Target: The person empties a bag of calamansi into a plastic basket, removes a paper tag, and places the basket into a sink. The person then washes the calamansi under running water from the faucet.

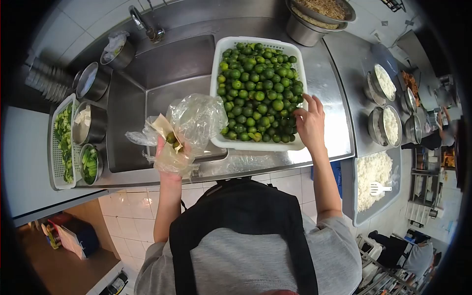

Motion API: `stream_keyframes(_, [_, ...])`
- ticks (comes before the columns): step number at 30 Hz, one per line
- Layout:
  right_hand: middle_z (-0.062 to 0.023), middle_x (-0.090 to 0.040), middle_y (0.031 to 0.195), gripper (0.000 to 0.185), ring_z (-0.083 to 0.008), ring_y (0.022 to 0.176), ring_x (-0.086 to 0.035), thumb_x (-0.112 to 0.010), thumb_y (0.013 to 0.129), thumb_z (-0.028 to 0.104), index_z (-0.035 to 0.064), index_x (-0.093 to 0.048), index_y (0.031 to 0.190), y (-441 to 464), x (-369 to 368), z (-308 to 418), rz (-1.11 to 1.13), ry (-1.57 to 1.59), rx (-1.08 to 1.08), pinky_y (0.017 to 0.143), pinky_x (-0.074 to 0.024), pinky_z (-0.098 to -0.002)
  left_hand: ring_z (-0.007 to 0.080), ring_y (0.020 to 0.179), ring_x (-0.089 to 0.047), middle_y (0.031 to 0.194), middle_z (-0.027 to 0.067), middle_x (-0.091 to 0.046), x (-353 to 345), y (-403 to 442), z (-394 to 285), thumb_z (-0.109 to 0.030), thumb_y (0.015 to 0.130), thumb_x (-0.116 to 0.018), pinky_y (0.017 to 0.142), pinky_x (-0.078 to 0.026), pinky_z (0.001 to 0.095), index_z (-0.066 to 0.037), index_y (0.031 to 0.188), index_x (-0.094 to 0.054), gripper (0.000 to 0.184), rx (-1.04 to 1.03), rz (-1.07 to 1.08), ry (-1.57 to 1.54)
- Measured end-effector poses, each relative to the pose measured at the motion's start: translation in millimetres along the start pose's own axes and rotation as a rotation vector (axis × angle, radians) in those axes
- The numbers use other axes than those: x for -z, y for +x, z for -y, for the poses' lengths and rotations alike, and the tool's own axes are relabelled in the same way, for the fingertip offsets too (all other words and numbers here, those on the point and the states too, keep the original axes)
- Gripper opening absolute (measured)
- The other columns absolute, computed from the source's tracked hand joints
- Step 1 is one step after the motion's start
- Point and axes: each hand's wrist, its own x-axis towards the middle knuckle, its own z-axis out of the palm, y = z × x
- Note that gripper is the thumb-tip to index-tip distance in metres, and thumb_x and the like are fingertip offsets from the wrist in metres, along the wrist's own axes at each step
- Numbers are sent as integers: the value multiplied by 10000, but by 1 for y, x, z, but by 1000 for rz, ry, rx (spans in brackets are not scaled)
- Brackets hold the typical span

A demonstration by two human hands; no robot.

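My left hand (pixel 171 160) is closed around a clear plastic bag (pixel 199 115) that spreads loosely over the sink's front edge. Inside the bag's mouth, a piece of brown paper (pixel 161 126) stands beside a few small dull green-brown fruits (pixel 173 141). A white plastic basket (pixel 214 64) heaped with small round green limes (pixel 260 91) sits to the right of the bag. My right hand (pixel 311 123) reaches over the basket's right rim. Its thumb and forefinger come together at the limes, with the other fingers raised; whatever lies between them is hidden.
A steel sink (pixel 123 123) with a faucet (pixel 142 24) lies left. Along its side stand metal pots (pixel 93 125) and a basket of greens (pixel 73 142). At right are bowls of white shreds (pixel 391 125) and a grey tray (pixel 361 214). Other people (pixel 418 258) are farther right.
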Motion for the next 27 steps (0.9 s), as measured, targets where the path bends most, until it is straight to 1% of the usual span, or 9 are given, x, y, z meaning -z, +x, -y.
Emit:
stream_keyframes(1, [-144,-475,1175,142,-345,1122,-413,-636,649,-10,49,-646,778,3,3,-3,-1,-4,-1,885,-374,-429,236,849,-594,962,97,-615,-3,-3,4,-386,904,-387,755,-495,399,-70,1081,-542,394,-18,-56,-12])
stream_keyframes(3, [-126,-377,1305,168,-369,1237,-278,-666,633,26,72,-681,793,10,9,-5,166,-31,27,980,-277,-486,234,862,-591,975,99,-611,9,-6,7,-387,904,-383,758,-495,396,-72,1083,-543,396,1,-12,-36])
stream_keyframes(8, [-113,-249,1381,225,-386,1277,-189,-702,611,88,69,-673,834,16,7,-8,287,-54,27,974,-250,-584,227,889,-585,996,98,-605,22,-8,16,-392,904,-375,762,-497,387,-76,1088,-544,403,9,8,-71])
stream_keyframes(13, [-126,-265,1367,206,-404,1286,-158,-696,600,71,44,-639,796,10,2,0,290,-152,16,971,-215,-614,230,891,-589,1007,103,-607,18,-6,26,-391,904,-377,782,-491,400,-73,1097,-540,406,52,48,-75])
stream_keyframes(16, [-140,-355,1298,263,-351,1240,-267,-697,591,47,30,-645,848,3,13,-3,91,59,99,963,-289,-515,232,912,-587,1033,103,-602,13,-8,27,-391,905,-376,790,-489,409,-73,1110,-534,410,40,92,-115])
stream_keyframes(18, [-116,-471,1176,299,-244,1092,-425,-689,625,13,20,-640,920,-5,19,-4,105,689,-47,889,-370,-362,236,919,-586,1041,103,-601,20,-9,23,-389,905,-378,790,-489,413,-72,1116,-531,410,39,85,-127])
stream_keyframes(19, [-116,-471,1176,299,-244,1092,-425,-689,625,13,20,-640,920,-9,18,-3,111,686,-47,889,-370,-362,240,927,-585,1048,102,-599,22,-10,22,-387,905,-380,790,-489,416,-72,1122,-527,410,45,77,-126])
stream_keyframes(21, [-64,-540,1061,309,-149,929,-482,-676,674,-7,31,-633,977,-15,11,3,151,1290,-171,800,-387,-251,243,932,-583,1054,104,-596,21,-12,23,-384,904,-384,794,-488,418,-69,1123,-526,409,57,85,-136])
stream_keyframes(27, [-76,-559,988,286,-149,925,-519,-647,720,-17,-4,-580,998,-16,5,26,121,1441,-132,795,-411,-265,250,960,-570,1085,118,-579,14,-18,22,-380,899,-400,807,-482,433,-70,1132,-520,406,82,89,-150])
